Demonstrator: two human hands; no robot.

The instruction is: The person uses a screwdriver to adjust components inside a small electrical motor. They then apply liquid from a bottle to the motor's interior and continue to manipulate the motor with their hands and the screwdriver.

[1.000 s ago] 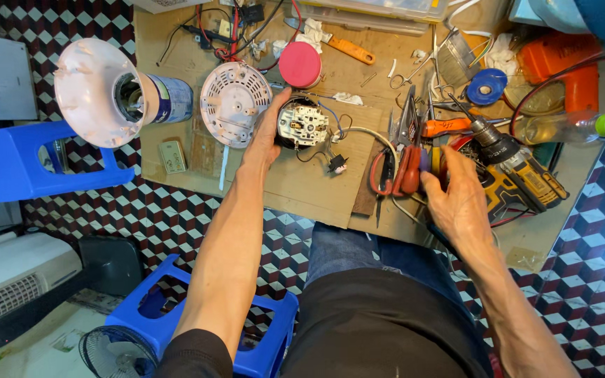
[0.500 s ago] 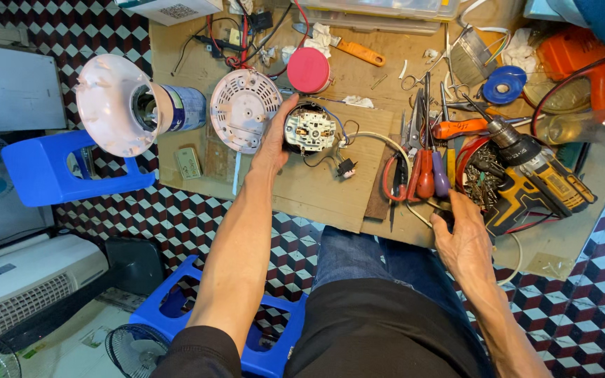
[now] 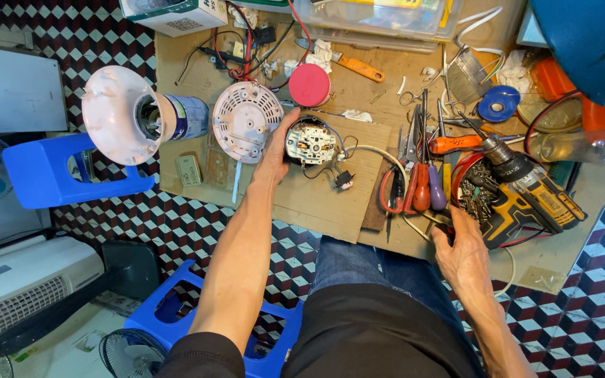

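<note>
1. my left hand (image 3: 274, 150) is stretched out over the cardboard work sheet (image 3: 316, 203), fingers curled around the left side of the small fan motor (image 3: 308, 142), gripping it where it sits near the sheet's middle.
2. my right hand (image 3: 465, 253) rests at the near right edge of the bench, fingers loosely bent and touching the edge by the drill's base; whether it pinches anything i cannot tell.
3. the near edge of the cardboard hangs just above my knees, and the strip between the motor and that edge is the one bare patch for moving.
4. just left of the motor lies a round white vented cover (image 3: 247, 121), almost touching my left thumb; beyond it, a white fan housing (image 3: 124, 115) leans out over a blue stool (image 3: 50, 175).
5. a red round lid (image 3: 309, 85) sits just behind the motor.
6. right of the motor, thin wires trail to a little black switch (image 3: 344, 178), then a row of pliers and screwdrivers (image 3: 418, 178) crowds the way.
7. a yellow and black cordless drill (image 3: 526, 185) lies just beyond my right hand, beside a tub of screws.
</note>
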